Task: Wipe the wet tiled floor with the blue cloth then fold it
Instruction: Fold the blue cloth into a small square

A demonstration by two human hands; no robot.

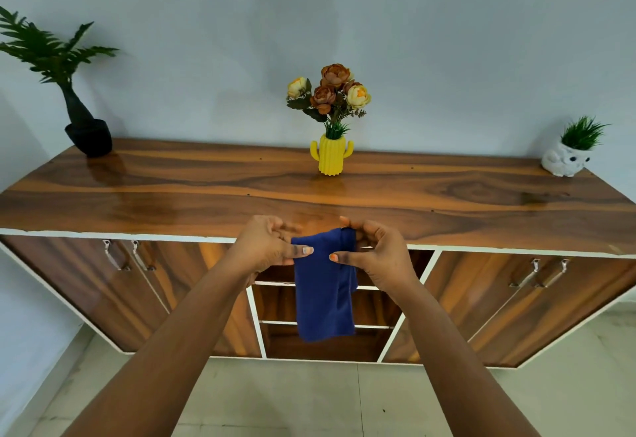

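Observation:
The blue cloth (pixel 323 292) hangs in the air in front of the wooden cabinet, doubled over into a narrow strip. My left hand (pixel 268 244) pinches its upper left corner between thumb and fingers. My right hand (pixel 371 250) grips the upper right edge, thumb pressed on the cloth's front. Both hands are at the level of the cabinet's front edge. The pale tiled floor (pixel 309 398) lies below; I cannot tell whether it is wet.
A long wooden cabinet (pixel 172 195) stands against the wall with open shelves (pixel 375 309) behind the cloth. On top are a black potted plant (pixel 86 130), a yellow cactus vase with flowers (pixel 331 154) and a white owl planter (pixel 564 161).

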